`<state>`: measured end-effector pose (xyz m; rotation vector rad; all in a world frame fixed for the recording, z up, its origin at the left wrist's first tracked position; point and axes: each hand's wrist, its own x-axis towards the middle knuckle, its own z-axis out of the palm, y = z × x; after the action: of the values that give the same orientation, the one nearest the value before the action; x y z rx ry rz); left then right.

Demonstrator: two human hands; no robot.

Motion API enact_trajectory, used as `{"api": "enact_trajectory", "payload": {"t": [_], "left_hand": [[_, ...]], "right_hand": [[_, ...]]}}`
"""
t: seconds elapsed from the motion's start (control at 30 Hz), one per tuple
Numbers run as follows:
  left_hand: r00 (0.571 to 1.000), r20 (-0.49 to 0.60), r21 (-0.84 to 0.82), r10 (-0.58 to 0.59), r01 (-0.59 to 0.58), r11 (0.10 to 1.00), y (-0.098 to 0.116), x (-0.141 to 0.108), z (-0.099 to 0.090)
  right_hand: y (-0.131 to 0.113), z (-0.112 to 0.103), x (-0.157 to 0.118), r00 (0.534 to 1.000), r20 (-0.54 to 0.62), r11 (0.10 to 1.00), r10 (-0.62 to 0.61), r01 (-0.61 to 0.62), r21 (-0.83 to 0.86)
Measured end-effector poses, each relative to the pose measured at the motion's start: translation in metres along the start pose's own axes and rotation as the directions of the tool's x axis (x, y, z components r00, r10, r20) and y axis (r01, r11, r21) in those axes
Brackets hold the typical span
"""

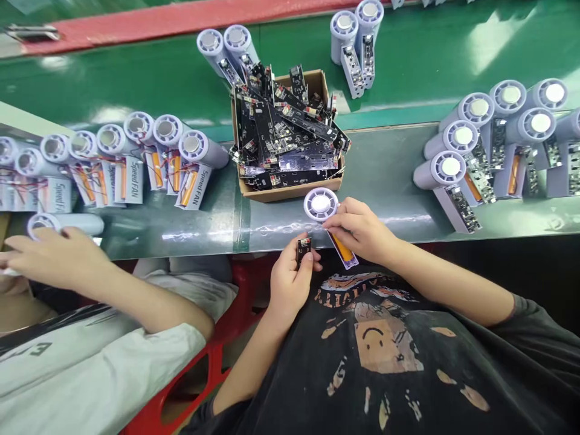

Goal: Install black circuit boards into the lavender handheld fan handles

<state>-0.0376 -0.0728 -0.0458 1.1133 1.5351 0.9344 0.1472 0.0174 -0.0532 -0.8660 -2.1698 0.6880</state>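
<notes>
In my left hand (292, 275) is a small black circuit board (304, 246), pinched upright between thumb and fingers. My right hand (365, 229) grips a lavender handheld fan (321, 204) by its neck. Its round head faces up with a pale disc at the centre, and an orange battery (342, 244) shows in its open handle. The board and the fan are close together but apart, just over the bench's front edge. Beyond both hands stands a cardboard box (290, 192) heaped with black circuit boards (290, 133).
Lavender fans (193, 145) with orange batteries line the bench at left. More fans (446, 169), several with boards fitted, stand at right. Pairs of fans (347, 36) rest on the green belt (421, 54). At left, a co-worker's hand (58, 254) touches a fan.
</notes>
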Motion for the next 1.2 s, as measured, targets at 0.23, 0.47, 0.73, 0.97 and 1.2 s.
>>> {"api": "enact_trajectory", "payload": {"t": [0.23,0.47,0.73,0.97,1.2], "left_hand": [[1.000,-0.019,-0.092,-0.019,0.017,0.996,0.004,0.014,0.012],[0.998,0.007,-0.056,0.068,-0.068,0.996,0.002,0.019,0.018],[0.974,-0.051,0.175,0.220,-0.208,0.962,0.002,0.020,0.014],[0.946,-0.033,0.289,0.322,-0.299,0.909,0.006,0.021,0.017],[0.874,0.006,0.479,0.486,-0.429,0.766,0.013,0.024,0.018]], "right_hand": [[0.000,-0.003,0.002,0.996,0.077,0.998,0.056,-0.052,-0.044],[-0.013,0.003,-0.002,0.997,0.029,0.952,0.067,-0.055,-0.302],[-0.015,0.005,-0.002,0.997,0.072,0.925,0.027,0.002,-0.380],[-0.021,0.005,-0.001,0.995,0.076,0.888,0.061,-0.019,-0.458],[-0.027,0.003,0.004,0.988,0.089,0.875,0.126,-0.069,-0.479]]}}
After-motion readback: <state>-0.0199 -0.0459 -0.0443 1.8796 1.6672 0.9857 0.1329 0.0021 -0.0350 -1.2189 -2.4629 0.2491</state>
